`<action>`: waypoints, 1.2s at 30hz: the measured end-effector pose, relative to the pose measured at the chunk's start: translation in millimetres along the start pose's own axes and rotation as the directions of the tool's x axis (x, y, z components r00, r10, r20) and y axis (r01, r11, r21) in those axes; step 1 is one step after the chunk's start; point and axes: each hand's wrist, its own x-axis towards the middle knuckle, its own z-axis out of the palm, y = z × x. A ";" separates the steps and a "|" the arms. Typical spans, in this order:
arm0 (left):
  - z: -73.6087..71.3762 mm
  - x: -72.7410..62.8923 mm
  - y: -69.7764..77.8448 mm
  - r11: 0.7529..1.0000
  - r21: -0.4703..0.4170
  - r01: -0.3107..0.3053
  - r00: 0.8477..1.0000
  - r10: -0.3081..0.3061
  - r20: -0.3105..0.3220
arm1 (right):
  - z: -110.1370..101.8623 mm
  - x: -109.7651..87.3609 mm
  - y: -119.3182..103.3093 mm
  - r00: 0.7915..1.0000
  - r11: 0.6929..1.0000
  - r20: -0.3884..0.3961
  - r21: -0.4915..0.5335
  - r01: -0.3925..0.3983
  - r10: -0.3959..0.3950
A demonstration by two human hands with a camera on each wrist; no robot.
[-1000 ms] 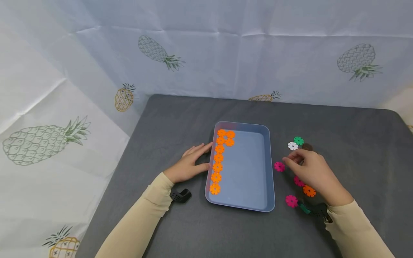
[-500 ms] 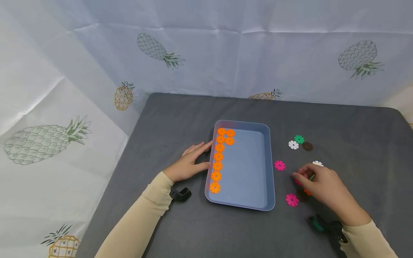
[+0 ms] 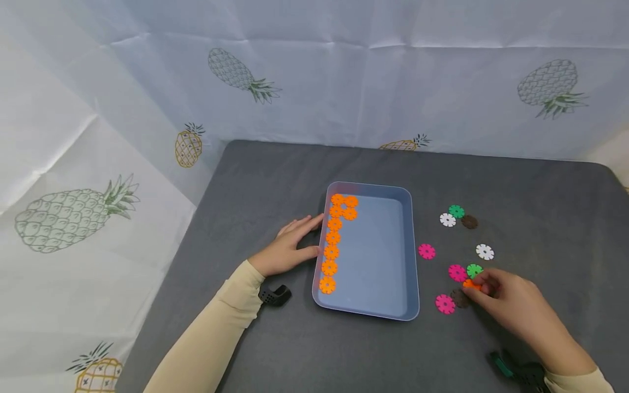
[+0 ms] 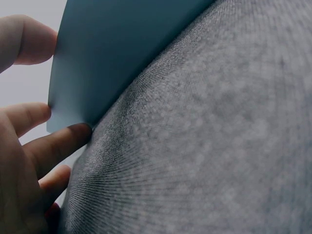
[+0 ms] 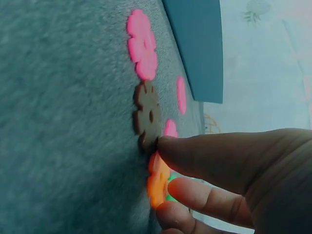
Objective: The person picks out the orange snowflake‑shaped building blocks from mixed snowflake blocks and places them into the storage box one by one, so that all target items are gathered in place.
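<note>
My left hand [image 3: 285, 251] lies by the left side of a blue-grey tray [image 3: 414, 256], fingers extended. In the left wrist view its fingertips touch the tray wall [image 4: 112, 53]. Inside the tray, several orange flower-shaped discs [image 3: 330, 267] form a column along the left wall, with two more beside its far end. On the right, my right hand [image 3: 516, 305] pinches a loose orange flower disc [image 3: 470, 284] between thumb and fingers, low over the table. Against it are a brown disc [image 5: 147, 114] and a light green disc [image 3: 474, 271], partly covered by the fingers.
Pink discs [image 3: 445, 304] lie between the tray and my right hand. A white disc [image 3: 485, 251] sits beyond that hand. Farther back are a white disc [image 3: 447, 219], a green disc [image 3: 456, 211] and a brown disc [image 3: 469, 221]. A pineapple-print cloth [image 3: 314, 87] hangs behind the table.
My right hand has moved nearer and to the right, from beside the far white disc to the loose orange disc, which it now pinches. The left hand has stayed at the tray.
</note>
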 end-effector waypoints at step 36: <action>-0.1 0.7 -3.7 1.000 0.004 -0.013 1.000 0.013 0.003 | -5.8 7.2 -18.2 0.999 1.000 -0.038 0.011 0.005 -0.005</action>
